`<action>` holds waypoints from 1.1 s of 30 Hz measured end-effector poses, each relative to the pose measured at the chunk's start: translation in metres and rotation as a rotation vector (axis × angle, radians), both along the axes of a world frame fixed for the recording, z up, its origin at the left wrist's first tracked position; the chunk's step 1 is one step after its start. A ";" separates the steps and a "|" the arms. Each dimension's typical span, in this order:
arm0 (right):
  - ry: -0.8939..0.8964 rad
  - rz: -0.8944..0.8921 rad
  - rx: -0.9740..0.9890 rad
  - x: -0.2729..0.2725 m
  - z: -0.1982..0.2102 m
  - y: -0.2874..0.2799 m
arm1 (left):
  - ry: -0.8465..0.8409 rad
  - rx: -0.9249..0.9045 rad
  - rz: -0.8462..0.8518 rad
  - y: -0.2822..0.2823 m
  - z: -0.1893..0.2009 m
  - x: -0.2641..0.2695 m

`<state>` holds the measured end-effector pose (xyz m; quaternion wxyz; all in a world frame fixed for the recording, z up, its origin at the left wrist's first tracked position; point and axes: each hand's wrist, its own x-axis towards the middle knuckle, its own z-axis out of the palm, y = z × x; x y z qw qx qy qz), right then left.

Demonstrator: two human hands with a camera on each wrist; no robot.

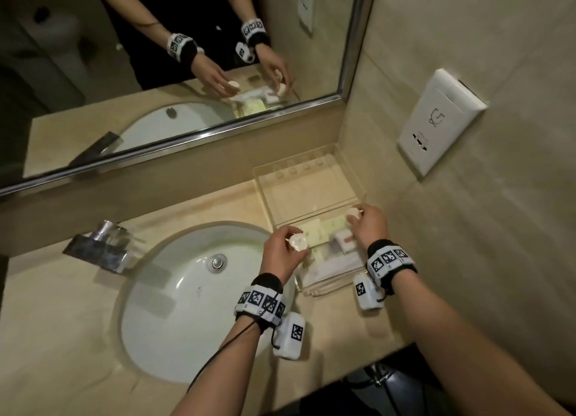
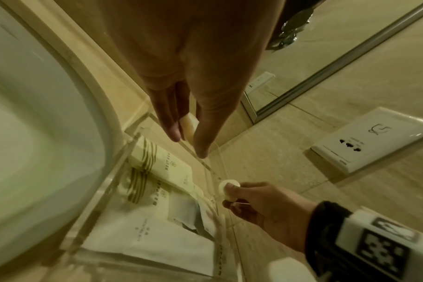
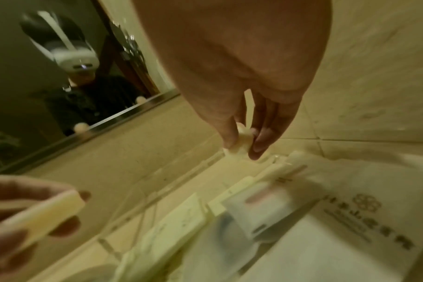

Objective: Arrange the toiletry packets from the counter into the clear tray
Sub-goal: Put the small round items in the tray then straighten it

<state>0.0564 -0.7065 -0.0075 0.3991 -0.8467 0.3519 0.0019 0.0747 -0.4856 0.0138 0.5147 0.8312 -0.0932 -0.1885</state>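
The clear tray [image 1: 308, 194] stands on the counter in the corner, right of the sink. Its far part is bare; flat cream packets [image 1: 314, 228], a small white box [image 1: 344, 241] and a large white packet [image 1: 333, 266] lie in its near part. My left hand [image 1: 296, 239] pinches a round white packet [image 1: 299, 244] over the tray's near left edge. My right hand [image 1: 355, 214] pinches a second round white packet [image 1: 353, 211] above the tray's right side. In the right wrist view that packet [image 3: 240, 145] sits between thumb and fingers. The left wrist view shows the packets [image 2: 157, 164] in the tray.
A white sink basin [image 1: 193, 300] with a chrome faucet [image 1: 99, 247] lies left of the tray. A mirror [image 1: 156, 72] runs along the back wall, and a white wall socket [image 1: 436, 125] is mounted on the right wall. The counter's front edge [image 1: 343, 362] is close to me.
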 end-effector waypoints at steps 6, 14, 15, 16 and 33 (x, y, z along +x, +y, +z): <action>0.154 0.053 -0.154 0.014 -0.025 -0.014 | -0.018 0.023 -0.002 -0.017 -0.006 0.006; 0.121 0.096 -0.279 0.014 -0.047 -0.021 | -0.008 0.054 -0.010 -0.034 -0.009 0.016; 0.118 0.100 -0.275 0.014 -0.047 -0.021 | -0.008 0.057 -0.010 -0.037 -0.009 0.017; 0.127 0.107 -0.278 0.014 -0.048 -0.022 | -0.009 0.062 -0.010 -0.039 -0.008 0.018; 0.230 0.189 -0.391 0.010 -0.034 -0.025 | -0.102 0.143 -0.098 -0.073 -0.008 0.035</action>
